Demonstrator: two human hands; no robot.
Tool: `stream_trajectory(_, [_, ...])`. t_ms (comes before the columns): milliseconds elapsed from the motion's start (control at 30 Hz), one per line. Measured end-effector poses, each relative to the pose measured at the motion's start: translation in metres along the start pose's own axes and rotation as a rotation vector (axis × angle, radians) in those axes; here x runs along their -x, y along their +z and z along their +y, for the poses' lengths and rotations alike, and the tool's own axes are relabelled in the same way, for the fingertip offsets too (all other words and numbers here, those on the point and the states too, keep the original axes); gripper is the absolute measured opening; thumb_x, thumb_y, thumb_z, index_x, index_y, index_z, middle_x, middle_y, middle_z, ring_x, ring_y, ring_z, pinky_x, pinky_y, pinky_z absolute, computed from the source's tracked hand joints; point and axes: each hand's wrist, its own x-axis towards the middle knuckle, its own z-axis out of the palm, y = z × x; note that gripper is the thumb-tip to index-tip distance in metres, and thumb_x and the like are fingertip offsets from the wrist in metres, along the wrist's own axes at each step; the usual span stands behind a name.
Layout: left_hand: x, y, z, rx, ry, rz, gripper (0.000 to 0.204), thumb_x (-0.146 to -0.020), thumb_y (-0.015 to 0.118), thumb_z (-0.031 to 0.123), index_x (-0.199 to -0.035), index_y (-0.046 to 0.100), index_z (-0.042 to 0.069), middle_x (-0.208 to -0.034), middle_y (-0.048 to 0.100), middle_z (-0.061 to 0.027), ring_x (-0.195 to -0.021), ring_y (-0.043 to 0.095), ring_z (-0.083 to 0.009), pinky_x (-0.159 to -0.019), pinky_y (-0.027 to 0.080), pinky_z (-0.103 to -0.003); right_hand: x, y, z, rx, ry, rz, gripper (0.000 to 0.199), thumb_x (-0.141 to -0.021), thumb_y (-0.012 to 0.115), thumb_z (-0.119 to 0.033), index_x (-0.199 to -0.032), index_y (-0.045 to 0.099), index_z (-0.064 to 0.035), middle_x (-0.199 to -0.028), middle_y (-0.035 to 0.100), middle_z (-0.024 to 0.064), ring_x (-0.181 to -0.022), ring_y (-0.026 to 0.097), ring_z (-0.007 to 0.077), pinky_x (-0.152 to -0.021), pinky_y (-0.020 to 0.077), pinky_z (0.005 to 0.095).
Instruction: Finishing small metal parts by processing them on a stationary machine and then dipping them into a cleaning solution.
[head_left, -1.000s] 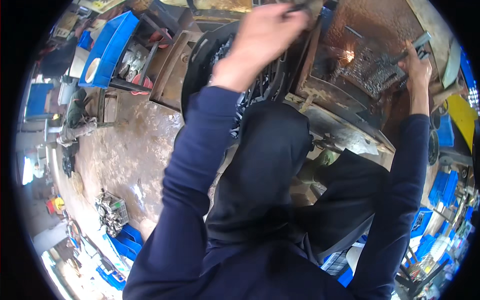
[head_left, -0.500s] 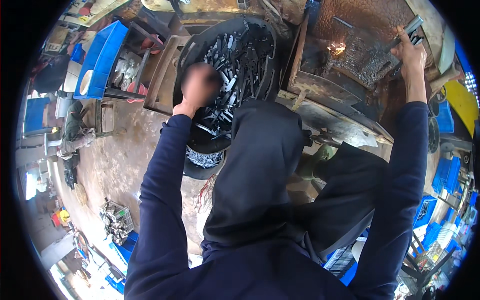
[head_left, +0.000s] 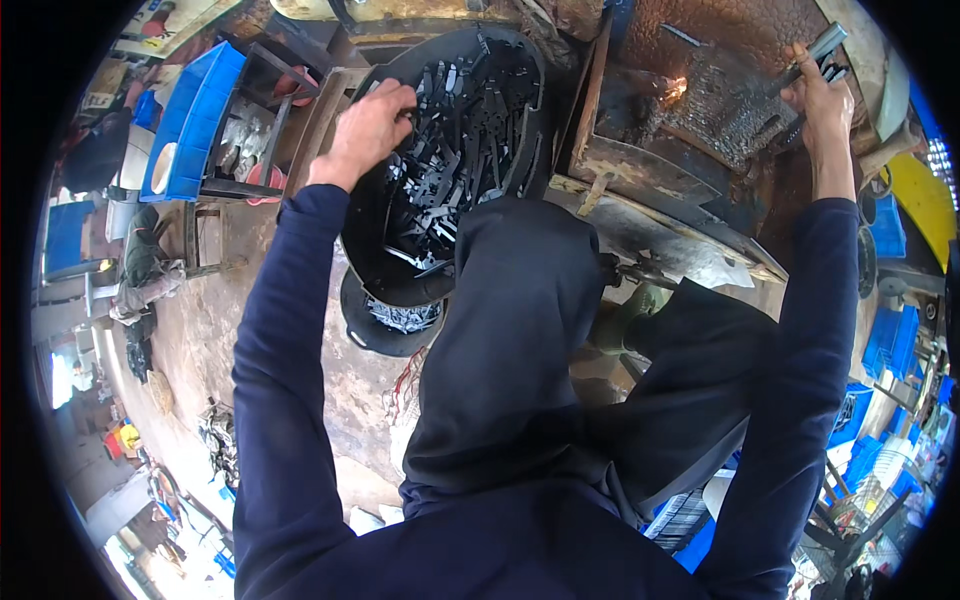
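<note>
My left hand (head_left: pixel 372 132) is over the left rim of a large black tub (head_left: pixel 362 262). Its fingers are curled and close together; whatever may be in them is hidden. Many flat dark and silvery metal pieces (head_left: pixel 440 180) lie jumbled in the tub. Far to the right, my right hand (head_left: pixel 828 108) is closed around silver metal pieces (head_left: pixel 828 44), their ends sticking out past the fingers. It is above the right side of a brown, wet-looking tray (head_left: pixel 765 25). A bright orange glow (head_left: pixel 676 90) shows in the middle of that tray.
Below the tub stands another black container (head_left: pixel 362 330) with shiny pieces in it. A blue bin (head_left: pixel 205 120) rests on a dark stand at the left. My knees are between the tub and the tray's wooden-edged frame (head_left: pixel 650 172). More blue bins (head_left: pixel 893 340) line the right.
My left hand has moved left and slightly up, from above the metal pieces to the tub's rim. My right hand has stayed nearly in place, still gripping the silver pieces.
</note>
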Motion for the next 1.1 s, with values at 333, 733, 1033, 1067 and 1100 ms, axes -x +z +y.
stream_trajectory(333, [0.059,-0.014,-0.013,0.194,-0.266,0.35,0.02,-0.084,0.068,0.009,-0.102,0.062,0.003,-0.091,0.065,-0.0095,-0.085,0.064,-0.0235,-0.076,0.051,-0.035,-0.008,-0.004,0.006,0.002,-0.002,-0.025,0.033,-0.09,0.074,-0.035,-0.098,0.077,-0.0034,-0.062,0.049,-0.0009,-0.051,0.051,0.0087,-0.052,0.0542,0.0247])
stream_trajectory(733, [0.12,0.056,0.039,0.745,-0.651,-0.02,0.014,-0.093,0.063,0.004,-0.106,0.064,-0.001,-0.082,0.064,0.0018,-0.069,0.054,-0.0048,-0.064,0.045,-0.022,-0.005,0.001,0.001,0.028,0.036,-0.005,0.033,-0.089,0.075,-0.035,-0.101,0.077,-0.0042,-0.062,0.045,-0.0035,-0.052,0.047,0.0068,-0.052,0.0539,0.0234])
stream_trajectory(1033, [0.134,0.039,0.04,0.956,-0.607,-0.105,0.032,-0.101,0.055,0.012,-0.127,0.06,-0.005,-0.098,0.07,-0.0061,-0.08,0.067,-0.0116,-0.069,0.054,-0.026,-0.004,0.0,0.003,0.032,0.046,-0.017,0.038,-0.088,0.076,-0.038,-0.1,0.077,-0.0022,-0.061,0.042,-0.0063,-0.051,0.043,0.0055,-0.051,0.0487,0.0212])
stream_trajectory(1067, [0.139,0.04,0.038,0.967,-0.605,-0.086,0.033,-0.1,0.055,0.014,-0.127,0.06,-0.004,-0.1,0.07,-0.0064,-0.081,0.067,-0.0127,-0.069,0.054,-0.026,-0.004,0.001,0.003,0.032,0.046,-0.02,0.038,-0.088,0.076,-0.038,-0.1,0.077,-0.0022,-0.061,0.042,-0.0063,-0.051,0.043,0.0055,-0.051,0.0487,0.0212])
stream_trajectory(1100, [0.143,0.042,0.037,0.979,-0.603,-0.066,0.033,-0.1,0.055,0.015,-0.127,0.061,-0.003,-0.103,0.07,-0.0066,-0.082,0.068,-0.0139,-0.069,0.055,-0.026,-0.005,0.001,0.004,0.032,0.04,-0.022,0.038,-0.088,0.076,-0.038,-0.1,0.076,-0.0018,-0.061,0.042,-0.0062,-0.051,0.043,0.0057,-0.051,0.0488,0.0212])
